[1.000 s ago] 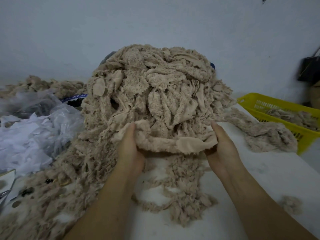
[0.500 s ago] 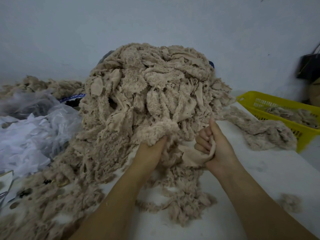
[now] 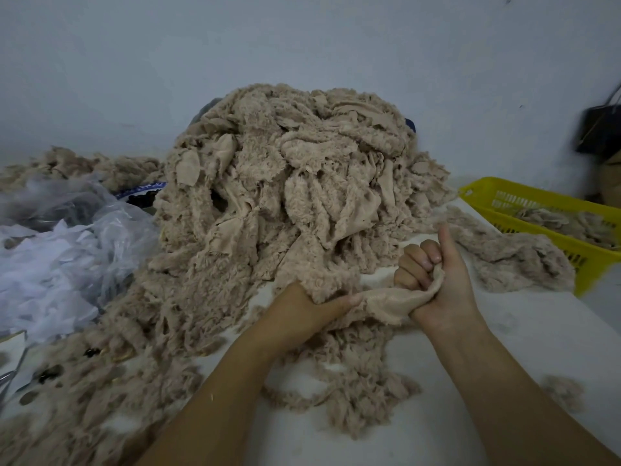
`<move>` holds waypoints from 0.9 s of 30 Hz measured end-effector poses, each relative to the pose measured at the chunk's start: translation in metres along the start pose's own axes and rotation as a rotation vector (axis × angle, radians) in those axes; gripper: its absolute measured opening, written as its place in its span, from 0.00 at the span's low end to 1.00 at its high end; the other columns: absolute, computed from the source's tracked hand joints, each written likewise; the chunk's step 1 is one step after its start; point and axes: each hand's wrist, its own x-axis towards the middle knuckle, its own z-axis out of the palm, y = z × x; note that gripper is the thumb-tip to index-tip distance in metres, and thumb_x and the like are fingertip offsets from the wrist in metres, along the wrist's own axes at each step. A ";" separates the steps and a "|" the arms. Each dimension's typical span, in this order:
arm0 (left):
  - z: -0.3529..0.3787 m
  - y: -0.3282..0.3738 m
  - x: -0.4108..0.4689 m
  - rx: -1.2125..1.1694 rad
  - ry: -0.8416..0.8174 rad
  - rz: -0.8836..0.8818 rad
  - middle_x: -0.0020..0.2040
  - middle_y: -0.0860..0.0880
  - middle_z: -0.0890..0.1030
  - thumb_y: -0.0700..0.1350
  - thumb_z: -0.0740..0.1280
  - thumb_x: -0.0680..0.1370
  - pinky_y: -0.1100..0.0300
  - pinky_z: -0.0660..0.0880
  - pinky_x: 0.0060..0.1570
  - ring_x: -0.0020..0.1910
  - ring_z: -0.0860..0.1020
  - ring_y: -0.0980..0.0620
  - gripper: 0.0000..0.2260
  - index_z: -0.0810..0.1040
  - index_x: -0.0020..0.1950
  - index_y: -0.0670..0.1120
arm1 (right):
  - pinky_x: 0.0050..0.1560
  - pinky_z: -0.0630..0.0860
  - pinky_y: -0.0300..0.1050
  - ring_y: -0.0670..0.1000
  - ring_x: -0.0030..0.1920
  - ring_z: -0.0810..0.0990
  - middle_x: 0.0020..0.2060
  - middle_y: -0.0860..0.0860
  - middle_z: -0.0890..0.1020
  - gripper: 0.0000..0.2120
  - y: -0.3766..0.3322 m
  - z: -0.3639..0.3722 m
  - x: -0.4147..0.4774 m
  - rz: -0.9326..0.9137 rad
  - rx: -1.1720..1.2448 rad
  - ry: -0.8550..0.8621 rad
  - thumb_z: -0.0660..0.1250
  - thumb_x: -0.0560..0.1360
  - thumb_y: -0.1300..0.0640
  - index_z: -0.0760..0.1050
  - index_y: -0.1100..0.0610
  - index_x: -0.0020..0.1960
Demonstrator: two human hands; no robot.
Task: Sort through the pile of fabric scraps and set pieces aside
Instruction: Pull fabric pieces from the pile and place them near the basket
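Both hands, left hand (image 3: 311, 306) and right hand (image 3: 433, 280), clench one beige fleecy scrap (image 3: 383, 302); the tall beige fabric heap (image 3: 295, 183) at twelve o'clock looks mostly unsorted, few pieces in the yellow plastic basket (image 3: 544, 227) at two o'clock.

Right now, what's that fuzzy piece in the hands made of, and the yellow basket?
The fabric scrap, gripped by the left hand and right hand, looks like beige plush fleece: curly pile on one side, smooth knit backing, frayed edges. The yellow basket seems moulded plastic, slightly glossy, with slotted walls.
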 end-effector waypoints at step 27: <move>-0.002 0.006 0.009 0.451 0.316 0.223 0.54 0.46 0.80 0.38 0.65 0.78 0.53 0.75 0.45 0.49 0.78 0.45 0.07 0.81 0.53 0.43 | 0.42 0.73 0.29 0.38 0.43 0.77 0.48 0.44 0.78 0.04 0.040 0.001 -0.007 -0.351 -1.345 -0.283 0.64 0.79 0.42 0.76 0.40 0.47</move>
